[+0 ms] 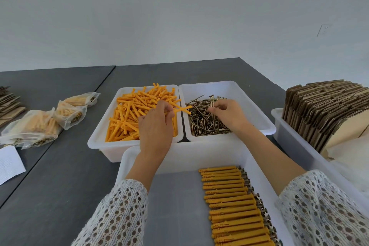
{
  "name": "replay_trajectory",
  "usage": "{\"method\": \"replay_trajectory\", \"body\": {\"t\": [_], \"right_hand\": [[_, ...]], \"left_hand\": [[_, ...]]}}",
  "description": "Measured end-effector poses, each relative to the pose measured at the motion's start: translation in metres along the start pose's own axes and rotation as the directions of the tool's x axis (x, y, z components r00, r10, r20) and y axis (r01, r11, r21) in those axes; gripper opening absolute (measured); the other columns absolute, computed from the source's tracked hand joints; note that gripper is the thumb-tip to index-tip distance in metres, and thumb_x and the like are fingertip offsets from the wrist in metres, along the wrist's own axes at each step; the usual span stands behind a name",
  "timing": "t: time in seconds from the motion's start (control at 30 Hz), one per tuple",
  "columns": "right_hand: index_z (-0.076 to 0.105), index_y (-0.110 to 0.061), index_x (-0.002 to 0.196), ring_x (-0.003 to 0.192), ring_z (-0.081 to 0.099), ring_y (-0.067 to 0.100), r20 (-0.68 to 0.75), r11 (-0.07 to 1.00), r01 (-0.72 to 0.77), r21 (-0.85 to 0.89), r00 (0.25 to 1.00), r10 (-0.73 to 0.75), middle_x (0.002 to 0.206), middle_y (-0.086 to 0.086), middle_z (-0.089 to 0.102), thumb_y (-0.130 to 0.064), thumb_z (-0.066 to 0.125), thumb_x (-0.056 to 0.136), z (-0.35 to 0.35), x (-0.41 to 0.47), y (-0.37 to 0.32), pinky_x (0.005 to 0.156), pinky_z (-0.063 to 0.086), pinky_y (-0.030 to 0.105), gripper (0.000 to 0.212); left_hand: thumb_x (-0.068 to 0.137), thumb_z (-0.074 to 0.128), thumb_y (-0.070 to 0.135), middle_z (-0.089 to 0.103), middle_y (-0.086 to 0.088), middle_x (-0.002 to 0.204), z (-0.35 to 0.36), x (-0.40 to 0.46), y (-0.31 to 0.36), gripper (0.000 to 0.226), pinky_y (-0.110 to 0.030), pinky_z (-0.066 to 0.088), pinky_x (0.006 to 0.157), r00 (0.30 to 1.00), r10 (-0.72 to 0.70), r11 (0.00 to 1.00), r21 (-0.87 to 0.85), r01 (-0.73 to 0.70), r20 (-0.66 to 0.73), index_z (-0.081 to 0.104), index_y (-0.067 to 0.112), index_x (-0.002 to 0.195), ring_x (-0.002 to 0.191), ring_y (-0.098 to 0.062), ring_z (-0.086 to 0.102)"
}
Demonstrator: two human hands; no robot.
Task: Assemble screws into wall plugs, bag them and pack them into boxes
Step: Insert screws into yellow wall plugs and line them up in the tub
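A white tray [103, 130] on the left is full of loose orange wall plugs [131, 112]. Beside it a second white tray [257, 110] holds a heap of brass screws [201, 120]. My left hand [155, 126] reaches over the plug tray and grips a few orange plugs, whose ends stick out to the right. My right hand [229, 114] is in the screw tray and pinches several screws that stand upright from its fingers. Nearest me, a third white tray [129, 164] holds a neat row of assembled plugs with screws [233, 205].
Filled clear bags [38, 126] of plug sets lie on the grey table [69, 175] at the left, next to a paper sheet [10, 164]. A white bin [291, 142] at the right holds flat cardboard boxes [323, 110]. More flat cardboard [8, 104] lies at the far left.
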State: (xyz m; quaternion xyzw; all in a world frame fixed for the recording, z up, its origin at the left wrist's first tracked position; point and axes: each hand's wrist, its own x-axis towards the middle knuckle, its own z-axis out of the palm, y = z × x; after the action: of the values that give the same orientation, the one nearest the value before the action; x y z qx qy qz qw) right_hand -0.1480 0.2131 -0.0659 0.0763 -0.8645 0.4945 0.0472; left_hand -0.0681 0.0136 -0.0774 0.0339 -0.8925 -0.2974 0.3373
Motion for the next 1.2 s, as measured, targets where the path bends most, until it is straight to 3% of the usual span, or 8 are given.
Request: {"method": "replay_trajectory", "body": {"t": [0.13,0.23,0.4,0.6,0.7,0.9,1.0,1.2], "right_hand": [[0.065,-0.014,0.081,0.064,0.057,0.012,-0.028,0.983,-0.048,0.176,0.998,0.054,0.078,0.002,0.064,-0.02,0.065,0.094,-0.001,0.001,-0.002,0.071,0.05,0.028,0.014],[0.066,-0.01,0.085,0.064,0.061,0.014,-0.02,0.915,-0.107,0.388,0.992,0.125,0.081,0.006,0.068,-0.013,0.064,0.094,-0.002,0.002,-0.003,0.063,0.052,0.023,0.01],[0.063,-0.008,0.089,0.071,0.069,0.015,0.042,0.754,-0.165,0.636,0.983,0.179,0.084,0.009,0.071,-0.008,0.06,0.096,0.0,0.0,-0.006,0.064,0.054,0.023,0.008],[0.063,-0.007,0.086,0.063,0.065,0.015,0.031,0.697,-0.176,0.696,0.976,0.217,0.074,0.007,0.069,-0.014,0.056,0.099,0.002,0.0,-0.007,0.062,0.054,0.025,0.017],[0.063,-0.007,0.086,0.056,0.058,0.013,0.048,0.691,-0.193,0.697,0.974,0.223,0.067,0.004,0.063,-0.015,0.057,0.099,0.002,0.0,-0.007,0.057,0.051,0.024,0.017],[0.064,-0.008,0.089,0.048,0.051,0.009,0.127,0.659,-0.237,0.714,0.969,0.211,0.06,0.0,0.06,-0.016,0.057,0.099,0.002,0.001,-0.008,0.05,0.048,0.022,0.015],[0.065,-0.01,0.091,0.046,0.047,0.009,0.182,0.628,-0.264,0.732,0.964,0.193,0.06,-0.001,0.059,-0.017,0.059,0.098,0.004,0.002,-0.009,0.05,0.046,0.023,0.012],[0.065,-0.011,0.089,0.044,0.042,0.008,0.266,0.583,-0.288,0.76,0.956,0.126,0.057,-0.003,0.056,-0.018,0.06,0.097,0.006,-0.003,-0.016,0.045,0.041,0.021,0.011]], "left_hand": [[0.101,0.054,0.023,0.067,0.016,0.089,0.002,0.001,-0.002,0.009,-0.036,0.054,0.066,0.998,0.062,0.996,-0.064,-0.061,0.01,0.057,0.03,0.107,0.073,-0.004,0.061],[0.101,0.054,0.023,0.07,0.014,0.098,0.005,0.002,-0.006,0.021,-0.031,0.053,0.069,0.994,0.106,0.992,-0.067,-0.103,0.036,0.065,0.03,0.118,0.085,-0.006,0.061],[0.1,0.057,0.023,0.068,0.016,0.093,0.005,0.003,-0.007,0.019,-0.035,0.051,0.071,0.989,0.12,0.99,-0.087,-0.113,0.08,0.07,0.032,0.11,0.086,-0.01,0.058],[0.093,0.067,0.025,0.066,0.015,0.08,-0.001,0.005,0.005,0.004,-0.009,0.043,0.064,1.0,0.005,0.957,-0.291,-0.003,0.004,0.071,0.027,0.093,0.076,-0.004,0.06],[0.092,0.069,0.026,0.064,0.01,0.073,-0.002,0.007,0.014,0.005,-0.008,0.039,0.061,0.997,-0.076,0.897,-0.437,0.063,-0.012,0.073,0.023,0.089,0.069,-0.001,0.056],[0.103,0.05,0.033,0.039,0.002,0.059,0.001,0.008,0.023,0.04,-0.014,0.033,0.054,0.976,-0.108,0.738,-0.643,0.206,0.189,0.061,0.011,0.071,0.054,-0.004,0.035],[0.106,0.041,0.033,0.045,0.007,0.059,0.003,0.009,0.022,0.045,-0.011,0.036,0.058,0.943,-0.019,0.789,-0.575,0.219,0.334,0.061,0.019,0.068,0.054,0.0,0.041],[0.105,0.044,0.034,0.041,0.009,0.055,0.007,0.004,0.022,0.041,-0.025,0.031,0.056,0.834,0.162,0.905,-0.415,0.088,0.528,0.067,0.015,0.076,0.049,-0.004,0.037]]}}
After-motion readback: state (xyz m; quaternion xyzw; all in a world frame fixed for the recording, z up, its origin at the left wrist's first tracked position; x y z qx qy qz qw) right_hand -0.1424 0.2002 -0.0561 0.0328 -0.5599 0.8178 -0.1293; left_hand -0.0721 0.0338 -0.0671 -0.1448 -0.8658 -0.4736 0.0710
